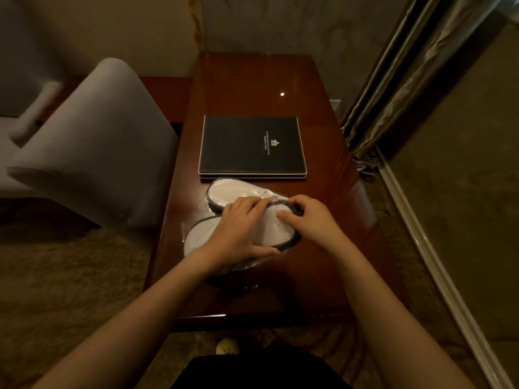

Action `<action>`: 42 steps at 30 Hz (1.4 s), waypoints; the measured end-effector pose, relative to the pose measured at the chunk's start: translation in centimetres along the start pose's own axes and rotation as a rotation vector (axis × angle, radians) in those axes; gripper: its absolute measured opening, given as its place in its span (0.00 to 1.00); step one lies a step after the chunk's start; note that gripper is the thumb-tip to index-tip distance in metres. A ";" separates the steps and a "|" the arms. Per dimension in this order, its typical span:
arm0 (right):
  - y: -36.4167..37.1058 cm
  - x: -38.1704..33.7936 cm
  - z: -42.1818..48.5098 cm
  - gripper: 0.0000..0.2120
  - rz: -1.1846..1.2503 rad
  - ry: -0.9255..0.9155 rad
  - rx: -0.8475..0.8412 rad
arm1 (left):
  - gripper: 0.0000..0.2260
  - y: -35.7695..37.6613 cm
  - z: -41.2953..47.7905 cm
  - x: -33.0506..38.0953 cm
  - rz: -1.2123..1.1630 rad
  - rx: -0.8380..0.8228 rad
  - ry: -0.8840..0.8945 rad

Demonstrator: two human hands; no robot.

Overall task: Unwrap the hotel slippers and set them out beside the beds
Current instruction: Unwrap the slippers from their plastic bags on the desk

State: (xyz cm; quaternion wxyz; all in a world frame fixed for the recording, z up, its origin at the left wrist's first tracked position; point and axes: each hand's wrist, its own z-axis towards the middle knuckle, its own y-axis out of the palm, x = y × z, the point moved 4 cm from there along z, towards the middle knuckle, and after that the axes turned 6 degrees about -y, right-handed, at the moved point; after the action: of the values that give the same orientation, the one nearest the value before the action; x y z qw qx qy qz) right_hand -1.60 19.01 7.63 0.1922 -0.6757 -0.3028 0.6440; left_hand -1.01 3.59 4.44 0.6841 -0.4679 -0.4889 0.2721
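Note:
Two packs of white hotel slippers with dark edging lie in clear plastic on the wooden desk (323, 248). The near pack (199, 234) sits under both my hands. My left hand (241, 234) lies across it, thumb clamped at its near edge. My right hand (311, 220) pinches the plastic at the pack's right end, at the dark rim. The far pack (233, 192) lies just behind, partly covered by my left fingers and touching the near one. No bed is in view.
A black hotel folder (252, 147) lies flat on the desk just beyond the slippers. A grey upholstered chair (92, 141) stands left of the desk on carpet. Curtains (398, 88) hang at the right, above a pale skirting rail.

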 end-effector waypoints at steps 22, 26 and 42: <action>-4.3 -5.1 1.5 0.09 -0.766 -0.323 -0.165 | 0.44 0.0 2.3 -0.5 0.104 0.039 0.058; -6.6 -4.3 1.6 0.10 -0.638 -0.316 -0.132 | 0.30 -1.2 2.2 -1.7 -0.049 0.053 0.004; -11.9 -1.6 1.6 0.11 -0.420 -0.285 -0.098 | 0.12 -3.5 3.5 -2.0 0.070 0.294 -0.043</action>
State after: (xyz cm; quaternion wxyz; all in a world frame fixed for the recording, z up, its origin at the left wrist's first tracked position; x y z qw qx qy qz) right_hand -5.03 26.60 16.36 0.2441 -0.5088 -0.4916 0.6632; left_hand -5.34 1.78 7.05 0.7248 -0.3732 -0.4418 0.3744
